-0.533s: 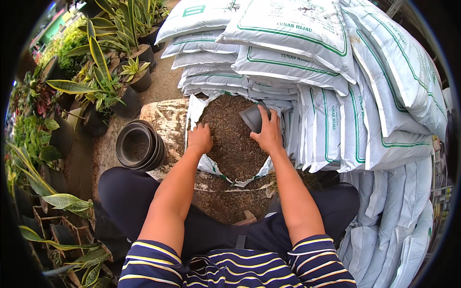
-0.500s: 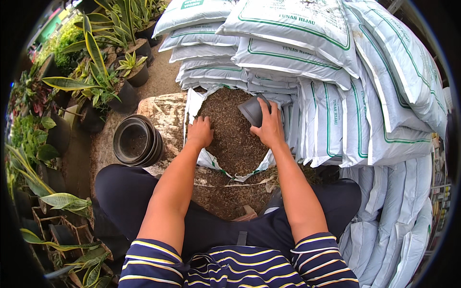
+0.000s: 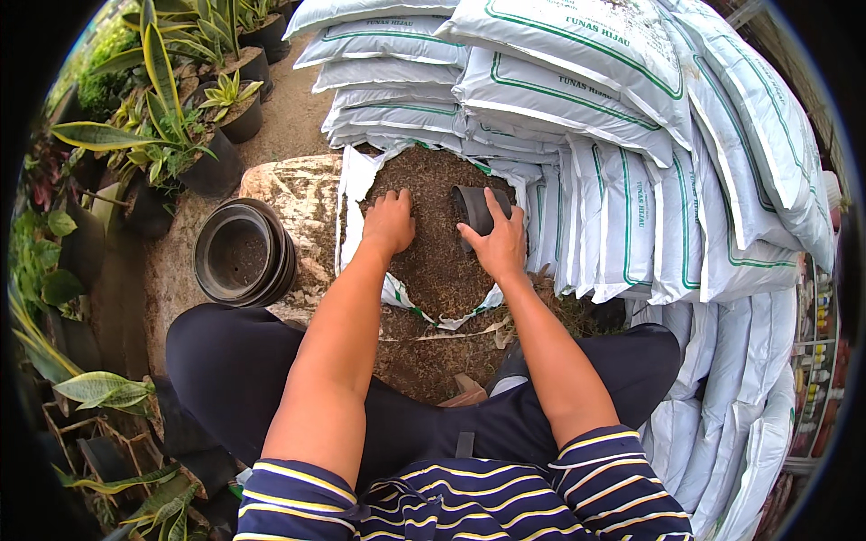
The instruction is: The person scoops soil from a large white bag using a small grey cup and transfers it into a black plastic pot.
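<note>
An opened white sack (image 3: 355,203) stands between my knees, its torn edge folded around dark brown, crumbly soil (image 3: 433,261). My right hand (image 3: 499,242) grips a small black plastic plant pot (image 3: 469,206) at the soil's right side. The pot is tipped over on its side against the soil, with my thumb on the near side and my fingers over the far side. At the left part of the soil, my left hand (image 3: 390,223) rests palm down, fingers stretched forward and slightly apart. I see nothing held in it.
Nested black pots (image 3: 236,252) stand left of the sack. White sacks with green lines (image 3: 577,90) are piled behind and to the right. Potted snake plants (image 3: 171,108) line the left side. My bent knees (image 3: 225,374) flank the sack.
My left hand has moved slightly right, further over the soil. The pot in my right hand has turned and sits lower against the soil. The whole view has shifted a little.
</note>
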The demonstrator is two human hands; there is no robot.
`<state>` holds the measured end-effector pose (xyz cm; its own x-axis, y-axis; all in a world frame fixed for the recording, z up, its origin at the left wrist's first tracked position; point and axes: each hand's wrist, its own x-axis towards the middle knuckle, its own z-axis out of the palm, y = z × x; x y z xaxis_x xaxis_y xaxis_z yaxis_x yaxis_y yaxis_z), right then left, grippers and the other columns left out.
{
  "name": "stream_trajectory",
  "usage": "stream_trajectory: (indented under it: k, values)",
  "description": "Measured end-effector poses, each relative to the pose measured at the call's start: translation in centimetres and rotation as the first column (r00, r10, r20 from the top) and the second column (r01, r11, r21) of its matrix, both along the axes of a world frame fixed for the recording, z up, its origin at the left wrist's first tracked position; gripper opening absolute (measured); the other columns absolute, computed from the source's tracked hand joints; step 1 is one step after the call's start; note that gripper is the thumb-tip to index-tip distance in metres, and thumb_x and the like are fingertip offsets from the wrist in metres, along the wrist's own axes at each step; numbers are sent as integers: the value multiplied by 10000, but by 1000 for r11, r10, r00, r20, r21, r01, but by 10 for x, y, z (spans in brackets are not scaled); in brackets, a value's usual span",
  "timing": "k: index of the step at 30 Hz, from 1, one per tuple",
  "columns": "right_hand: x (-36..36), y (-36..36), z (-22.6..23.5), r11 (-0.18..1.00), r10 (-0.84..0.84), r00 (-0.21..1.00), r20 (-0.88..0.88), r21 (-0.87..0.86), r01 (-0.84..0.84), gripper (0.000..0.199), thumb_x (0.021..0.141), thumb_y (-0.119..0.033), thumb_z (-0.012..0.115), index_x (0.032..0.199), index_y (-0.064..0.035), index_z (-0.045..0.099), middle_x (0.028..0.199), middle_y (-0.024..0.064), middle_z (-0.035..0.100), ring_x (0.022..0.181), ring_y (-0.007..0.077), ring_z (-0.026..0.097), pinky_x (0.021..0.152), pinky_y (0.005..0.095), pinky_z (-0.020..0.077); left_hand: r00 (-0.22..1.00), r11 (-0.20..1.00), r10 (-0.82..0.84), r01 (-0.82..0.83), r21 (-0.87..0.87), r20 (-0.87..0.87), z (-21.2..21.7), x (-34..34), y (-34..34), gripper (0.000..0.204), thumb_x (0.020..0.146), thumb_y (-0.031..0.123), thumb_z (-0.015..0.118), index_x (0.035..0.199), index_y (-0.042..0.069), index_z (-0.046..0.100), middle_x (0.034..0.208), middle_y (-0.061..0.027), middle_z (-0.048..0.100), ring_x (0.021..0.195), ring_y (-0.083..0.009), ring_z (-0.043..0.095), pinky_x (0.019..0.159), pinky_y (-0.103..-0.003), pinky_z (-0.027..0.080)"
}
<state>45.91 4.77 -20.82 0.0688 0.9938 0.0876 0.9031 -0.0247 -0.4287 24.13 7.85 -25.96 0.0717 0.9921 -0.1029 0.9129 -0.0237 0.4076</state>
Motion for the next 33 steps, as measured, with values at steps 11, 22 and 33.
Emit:
stream_trajectory:
  k: [11,22,33]
  values:
    - [62,58,-29,985,-170,978,-120,-27,168,930,716,-248,917,1539,-215,483,1509,207,416,1375,461,451,1121,505,460,986,988,-150,145,61,76,17,-11,-6,413,908,150,726,1273,54,557,1269,-225,608,1207,-440,584,1030,-509,488]
    - [47,30,5,984,172,970,-171,84,-159,951,656,-191,918,1515,-284,520,1424,193,462,1293,434,489,1116,494,475,977,990,-129,116,84,169,9,-15,-6,415,898,155,736,1260,29,576,1207,-213,653,1157,-401,640,964,-497,528]
    - [30,-6,18,988,115,970,-212,129,-89,803,730,-355,909,1468,-314,595,1255,181,466,1217,396,481,1069,494,453,919,945,-313,275,177,240,7,-8,0,460,858,123,728,1299,23,641,1280,-227,671,1188,-392,654,991,-441,547]
